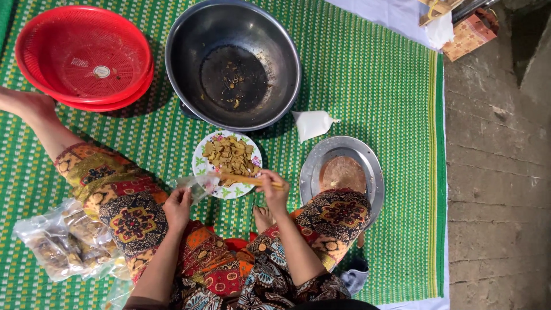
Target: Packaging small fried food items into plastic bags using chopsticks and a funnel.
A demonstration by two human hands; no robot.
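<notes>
I sit cross-legged on a green woven mat (367, 80). My left hand (178, 206) holds a small clear plastic bag (198, 185) open beside a floral plate (202, 165) heaped with yellowish-brown snack pieces (231, 155). My right hand (272, 189) grips a thin wooden stick or spoon (244, 179) that lies across the plate's near edge, its tip pointing toward the bag's mouth.
A large steel bowl (232, 63) with crumbs stands behind the plate. Stacked red baskets (83, 54) sit at far left. A tied white bag (313, 123) and a steel tray (367, 166) are at right. Filled snack packets (63, 238) lie by my left knee. Concrete floor lies beyond the mat's right edge.
</notes>
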